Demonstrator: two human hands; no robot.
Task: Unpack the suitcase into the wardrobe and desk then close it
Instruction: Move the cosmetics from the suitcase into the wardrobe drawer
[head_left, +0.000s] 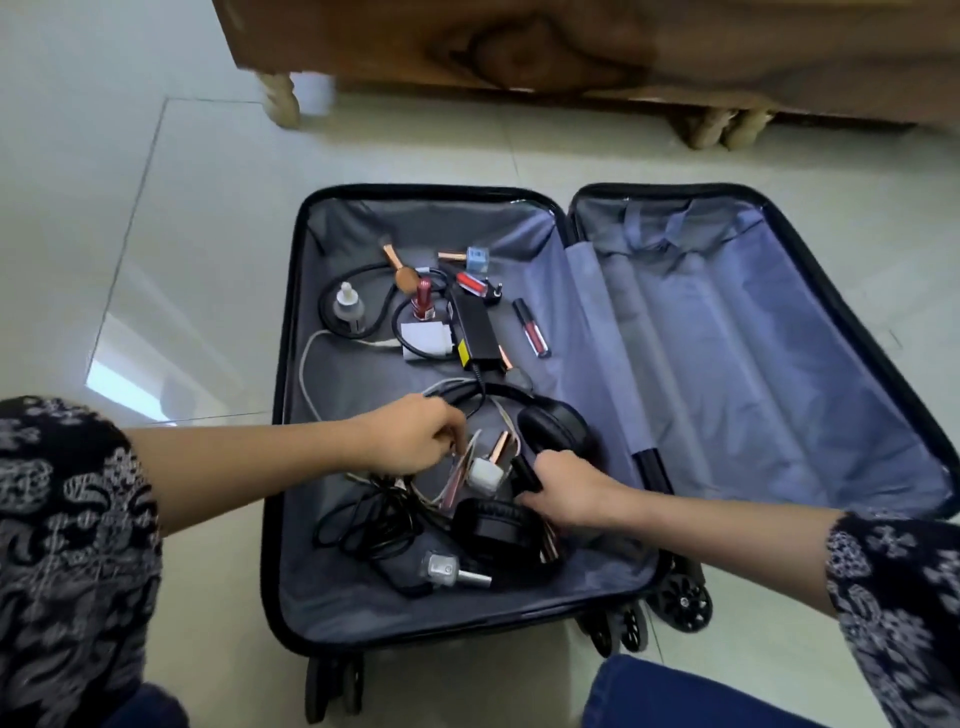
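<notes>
A black suitcase (291, 364) lies open on the floor, grey lining showing in both halves. Its left half holds black headphones (553, 423), a black power adapter (475, 332), a white charger (428, 340), tangled black cables (363, 519), nail polish bottles (423, 301) and lip gloss tubes (532, 327). My left hand (410, 436) reaches into the pile, fingers pinched on thin pink tubes by the cables. My right hand (566, 483) grips the headphones at the band near the lower ear cup (493, 525). The right half (753, 364) holds nothing.
A wooden piece of furniture (571, 47) on pale turned legs stands just beyond the suitcase. Glossy white floor tiles (182, 208) surround it. The suitcase wheels (680, 603) point toward me. My knees in blue jeans (675, 696) are at the bottom edge.
</notes>
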